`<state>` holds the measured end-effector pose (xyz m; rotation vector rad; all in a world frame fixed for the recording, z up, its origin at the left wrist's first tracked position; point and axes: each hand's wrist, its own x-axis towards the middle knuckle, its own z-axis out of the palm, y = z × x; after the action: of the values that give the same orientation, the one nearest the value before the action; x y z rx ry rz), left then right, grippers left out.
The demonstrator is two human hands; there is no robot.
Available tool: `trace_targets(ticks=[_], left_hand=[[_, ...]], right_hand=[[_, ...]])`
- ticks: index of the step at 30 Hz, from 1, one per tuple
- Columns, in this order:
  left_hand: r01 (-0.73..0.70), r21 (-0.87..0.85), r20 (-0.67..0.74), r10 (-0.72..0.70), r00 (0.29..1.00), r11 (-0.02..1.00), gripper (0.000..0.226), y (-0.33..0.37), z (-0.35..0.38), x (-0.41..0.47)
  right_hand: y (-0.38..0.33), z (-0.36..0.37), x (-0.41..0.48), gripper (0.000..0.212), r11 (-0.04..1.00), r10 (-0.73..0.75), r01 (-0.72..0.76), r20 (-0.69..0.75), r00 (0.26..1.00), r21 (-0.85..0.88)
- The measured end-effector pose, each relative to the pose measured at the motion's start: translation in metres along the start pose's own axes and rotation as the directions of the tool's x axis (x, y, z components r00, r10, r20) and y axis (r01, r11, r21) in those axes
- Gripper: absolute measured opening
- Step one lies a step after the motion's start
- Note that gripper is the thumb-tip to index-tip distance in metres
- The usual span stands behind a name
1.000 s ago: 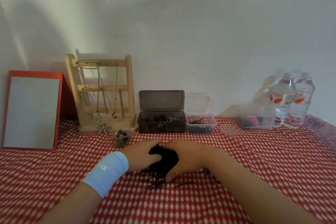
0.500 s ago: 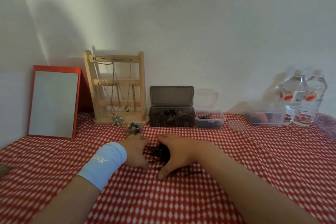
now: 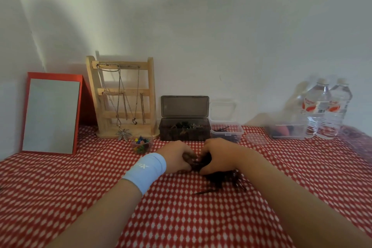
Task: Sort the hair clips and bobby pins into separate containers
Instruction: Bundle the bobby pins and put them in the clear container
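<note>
Gathering pile (image 3: 223, 179) of dark clips + pins, mid desk (image 3: 80, 197). L hand (image 3: 177, 157) pinches its left end, R hand (image 3: 219, 155) curls over top. Dark box (image 3: 185, 132) + clear box (image 3: 226, 131) directly behind; R hand nearer clear box.

place: home dressing table, we judge | we see: mirror (image 3: 51, 115) back-left corner; necklace stand (image 3: 151, 90) beside it; checked tablecloth (image 3: 181, 217); water bottles (image 3: 326, 110) back-right

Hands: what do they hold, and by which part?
Left hand and right hand grip a dark clump of pins between them; the part cannot be told.
</note>
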<state>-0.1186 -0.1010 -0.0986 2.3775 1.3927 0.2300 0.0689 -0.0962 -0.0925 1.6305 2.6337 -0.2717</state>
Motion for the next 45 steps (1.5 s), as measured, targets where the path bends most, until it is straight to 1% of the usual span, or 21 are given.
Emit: trace_targets(ticks=[2, 4, 6, 8, 9, 11, 13, 14, 15, 17, 19, 23, 26, 28, 31, 32, 34, 37, 39, 43, 45], left_hand=[[-0.023, -0.015, -0.006, 0.023, 1.0, 1.0, 0.038, 0.009, 0.002, 0.006], [-0.028, -0.053, 0.009, 0.028, 1.0, 0.998, 0.039, 0.013, 0.001, 0.008], [-0.027, -0.061, 0.006, 0.027, 1.0, 0.998, 0.04, 0.013, -0.005, 0.008], [-0.005, -0.028, -0.018, 0.004, 1.0, 1.0, 0.04, 0.008, -0.011, 0.006], [0.019, 0.012, -0.011, -0.019, 1.0, 1.0, 0.041, 0.005, -0.014, 0.004], [0.051, 0.101, 0.069, -0.058, 0.996, 0.994, 0.041, 0.003, -0.015, -0.002], [0.047, 0.115, 0.141, -0.063, 0.988, 0.992, 0.039, 0.003, -0.009, -0.007], [0.044, 0.099, 0.144, -0.058, 0.988, 0.994, 0.039, 0.004, -0.004, -0.008], [0.042, 0.086, 0.127, -0.052, 0.991, 0.995, 0.043, 0.005, 0.001, -0.009], [0.032, 0.114, 0.076, -0.041, 0.996, 0.993, 0.061, 0.004, 0.008, -0.008], [0.021, 0.135, 0.053, -0.028, 0.998, 0.991, 0.075, 0.003, 0.013, -0.004], [-0.008, 0.118, 0.002, 0.008, 1.0, 0.993, 0.08, 0.005, 0.02, 0.009], [-0.069, 0.076, -0.049, 0.073, 0.996, 0.995, 0.078, 0.012, 0.02, 0.022], [-0.108, 0.042, -0.049, 0.11, 0.993, 0.993, 0.078, 0.017, 0.02, 0.031], [-0.168, 0.037, -0.02, 0.169, 0.985, 0.985, 0.077, 0.023, 0.022, 0.047], [-0.181, 0.024, -0.012, 0.181, 0.983, 0.983, 0.074, 0.025, 0.022, 0.053], [-0.198, 0.007, -0.011, 0.198, 0.98, 0.98, 0.065, 0.028, 0.025, 0.061], [-0.241, 0.075, -0.011, 0.243, 0.97, 0.968, 0.051, 0.026, 0.032, 0.073], [-0.266, 0.114, -0.037, 0.272, 0.962, 0.957, 0.046, 0.023, 0.036, 0.078], [-0.315, 0.094, -0.152, 0.326, 0.933, 0.944, 0.041, 0.016, 0.043, 0.083], [-0.322, 0.066, -0.203, 0.329, 0.922, 0.944, 0.038, 0.009, 0.046, 0.086]], right_hand=[[0.012, -0.003, -0.006, 0.04, 0.999, 0.05, -0.05, 0.002, 0.999, 0.003], [0.019, -0.004, -0.013, 0.047, 0.998, 0.057, -0.056, -0.01, 0.998, 0.033], [0.02, -0.004, -0.021, 0.058, 0.995, 0.024, -0.017, -0.072, 0.997, 0.093], [0.014, -0.007, -0.027, 0.062, 0.994, -0.017, 0.032, -0.139, 0.99, 0.108], [0.009, -0.008, -0.031, 0.059, 0.995, -0.037, 0.05, -0.144, 0.989, 0.09], [-0.005, -0.006, -0.039, 0.05, 0.995, -0.096, 0.1, -0.095, 0.991, 0.03], [-0.017, 0.002, -0.043, 0.042, 0.988, -0.153, 0.152, -0.035, 0.988, -0.037], [-0.019, 0.006, -0.043, 0.038, 0.984, -0.172, 0.17, -0.029, 0.985, -0.053], [-0.019, 0.008, -0.043, 0.033, 0.983, -0.178, 0.175, -0.042, 0.983, -0.057], [-0.013, 0.008, -0.041, 0.023, 0.983, -0.173, 0.167, -0.094, 0.98, -0.075], [-0.002, 0.005, -0.041, 0.019, 0.984, -0.156, 0.144, -0.127, 0.979, -0.102], [0.022, 0.003, -0.039, 0.014, 0.996, -0.079, 0.073, -0.135, 0.988, -0.046], [0.036, -0.003, -0.039, 0.007, 0.996, -0.024, 0.032, -0.102, 0.994, 0.079], [0.042, -0.009, -0.042, 0.012, 0.98, 0.007, 0.013, -0.101, 0.995, 0.196], [0.056, -0.013, -0.041, 0.021, 0.927, 0.082, 0.002, -0.208, 0.975, 0.375], [0.061, -0.013, -0.04, 0.021, 0.92, 0.106, 0.001, -0.252, 0.962, 0.393], [0.069, -0.01, -0.038, 0.028, 0.935, 0.128, -0.032, -0.251, 0.96, 0.354], [0.076, 0.001, -0.036, 0.051, 0.939, 0.113, -0.075, -0.095, 0.989, 0.334], [0.08, 0.008, -0.033, 0.055, 0.944, 0.091, -0.062, -0.073, 0.993, 0.323], [0.084, 0.004, -0.033, 0.038, 0.946, 0.158, -0.14, -0.04, 0.987, 0.294], [0.083, 0.001, -0.035, 0.033, 0.95, 0.161, -0.142, -0.048, 0.986, 0.277]])
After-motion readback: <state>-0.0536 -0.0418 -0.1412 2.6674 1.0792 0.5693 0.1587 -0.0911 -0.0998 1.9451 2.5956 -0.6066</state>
